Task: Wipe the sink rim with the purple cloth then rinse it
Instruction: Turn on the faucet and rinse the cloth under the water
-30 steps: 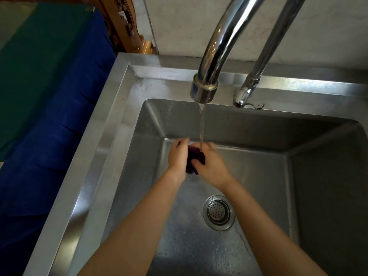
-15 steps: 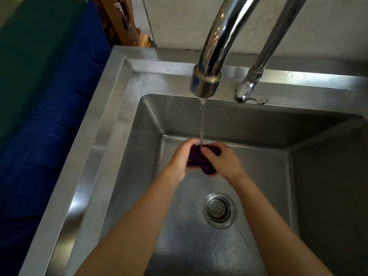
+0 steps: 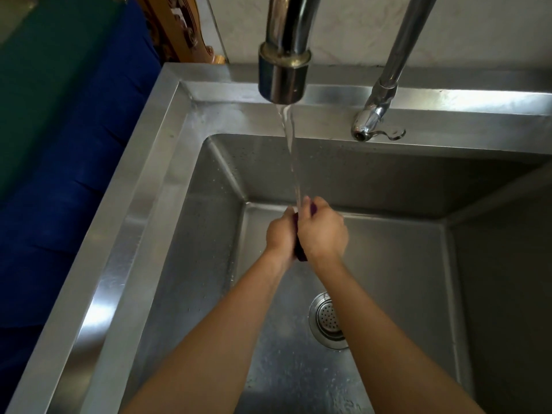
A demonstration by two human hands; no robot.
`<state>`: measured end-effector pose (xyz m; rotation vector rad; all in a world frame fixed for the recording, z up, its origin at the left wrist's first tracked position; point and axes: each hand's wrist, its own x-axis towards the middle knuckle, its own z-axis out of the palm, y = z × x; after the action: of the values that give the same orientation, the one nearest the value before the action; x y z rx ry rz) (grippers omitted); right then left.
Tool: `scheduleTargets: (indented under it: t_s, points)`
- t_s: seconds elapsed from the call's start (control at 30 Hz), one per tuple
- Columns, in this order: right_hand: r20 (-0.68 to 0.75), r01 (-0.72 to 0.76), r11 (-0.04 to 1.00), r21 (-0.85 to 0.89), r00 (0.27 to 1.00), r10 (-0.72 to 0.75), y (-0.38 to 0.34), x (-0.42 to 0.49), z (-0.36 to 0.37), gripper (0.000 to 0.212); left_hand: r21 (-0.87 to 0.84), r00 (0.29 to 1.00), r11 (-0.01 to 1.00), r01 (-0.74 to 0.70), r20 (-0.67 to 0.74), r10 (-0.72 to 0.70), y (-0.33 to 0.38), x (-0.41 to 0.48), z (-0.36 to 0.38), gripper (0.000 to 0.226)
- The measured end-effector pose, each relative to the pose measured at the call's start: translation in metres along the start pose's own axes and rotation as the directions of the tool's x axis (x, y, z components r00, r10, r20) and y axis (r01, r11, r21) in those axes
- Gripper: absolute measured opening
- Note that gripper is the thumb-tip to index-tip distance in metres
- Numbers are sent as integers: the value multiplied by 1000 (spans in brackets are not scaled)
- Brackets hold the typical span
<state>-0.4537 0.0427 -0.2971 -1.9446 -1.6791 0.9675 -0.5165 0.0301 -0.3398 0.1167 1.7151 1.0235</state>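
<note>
Steel sink fills the frame, its drain at lower centre. From the tap at top centre a stream of water falls onto the purple cloth, pressed between left hand and right hand mid-frame; both hands' fingers are clamped on it. Blue fabric lies at left.

Inside the sink, beneath the faucet spout, the left hand and right hand press the purple cloth between them, behind the drain.
</note>
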Motion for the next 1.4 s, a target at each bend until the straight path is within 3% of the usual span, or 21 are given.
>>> scheduleTargets:
  t_s: [0.1,0.2,0.27,0.37,0.43,0.5,0.57,0.67,0.8,0.93,1.03,1.2,1.33,1.4]
  points:
    - [137,-155,984,86,980,142,16,17,8,29,227,983,969,-100,-128,132,-8,-1,1,47]
    - [335,-287,948,135,914,229,30,27,15,23,392,947,891,-227,-126,296,-9,-16,-2,45]
    - [465,-366,914,178,850,250,33,29,10,31,383,938,882,-274,-97,334,-12,-21,-4,41]
    - [565,-364,912,187,799,204,38,23,-7,57,266,962,937,-227,-87,258,-14,-17,-8,33]
    - [565,-321,924,209,810,153,36,10,-17,45,171,988,979,-114,-88,131,-13,-10,-7,28]
    - [471,-117,972,204,882,7,29,-5,-21,20,13,998,1000,7,-63,-6,-12,-4,-8,30]
    - [409,52,978,201,903,-132,18,-22,-21,20,-107,999,993,52,-7,-53,-6,-5,-9,28]
    - [286,81,984,158,950,-124,0,-35,-20,19,-130,995,991,9,99,4,5,-20,-4,34]
    - [98,100,985,-138,991,-87,-20,-23,-14,37,-180,976,983,-33,206,71,6,-27,0,39]
    - [51,4,989,-145,999,4,-22,-3,-7,36,-110,996,993,38,84,-29,11,-32,-2,36]
    - [170,-252,968,16,954,246,-10,15,-7,30,114,999,993,10,-48,-5,8,-38,0,41]
    - [333,-366,805,467,916,223,3,18,-7,20,266,965,942,-206,-105,241,10,-33,-7,41]
    - [658,-431,846,313,741,134,23,21,-22,29,239,917,898,-369,-62,393,6,-22,-19,27]
    - [653,-375,864,337,754,73,31,20,-29,21,81,941,939,-335,-31,338,3,-22,-21,16]
